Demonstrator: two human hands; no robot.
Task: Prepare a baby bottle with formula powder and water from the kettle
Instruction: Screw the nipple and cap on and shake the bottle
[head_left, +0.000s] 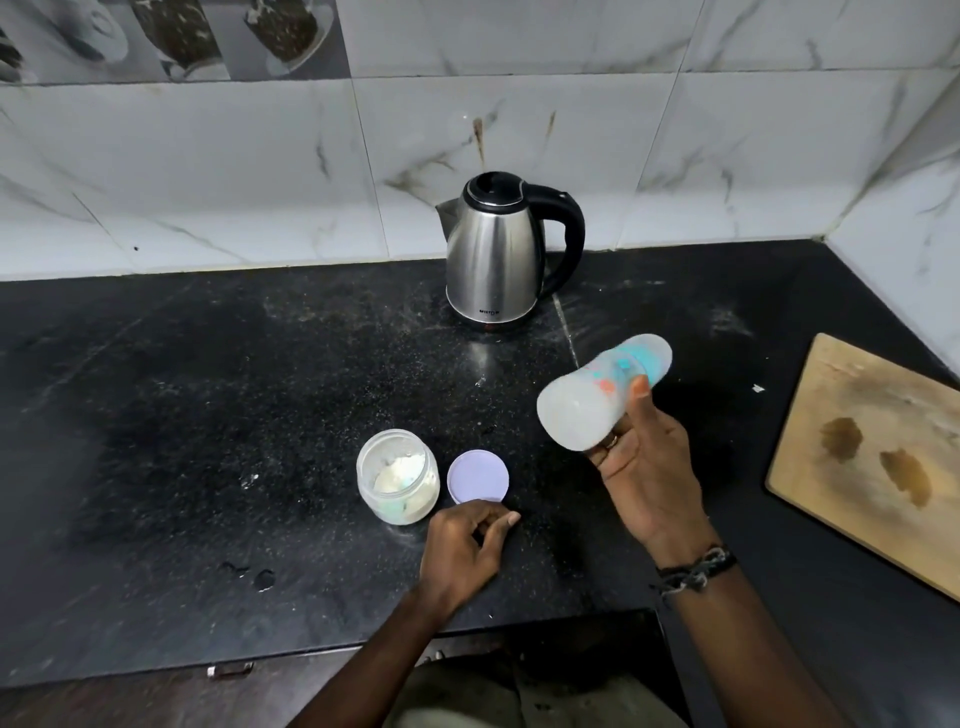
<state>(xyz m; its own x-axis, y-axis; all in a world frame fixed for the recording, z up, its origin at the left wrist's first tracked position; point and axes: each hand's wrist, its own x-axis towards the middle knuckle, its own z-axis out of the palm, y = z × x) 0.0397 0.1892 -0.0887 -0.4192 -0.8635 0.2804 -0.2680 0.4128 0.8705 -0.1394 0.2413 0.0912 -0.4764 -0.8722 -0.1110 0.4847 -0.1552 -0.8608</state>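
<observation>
My right hand (644, 467) grips the baby bottle (597, 397) tilted, cap end pointing up-right toward the wall; my left hand (467, 545) rests loosely curled, empty, on the surface (208, 415).

From my feed both forearms come up from the bottom edge, bare. My right hand (647, 467) is raised, palm toward me, fingers (640, 391) wrapped round something, thumb up top, a ring on one finger and a braided band on the wrist. My left hand (465, 545) sits low, knuckles up, fingers loosely curled in, pinching nothing I can see.
</observation>
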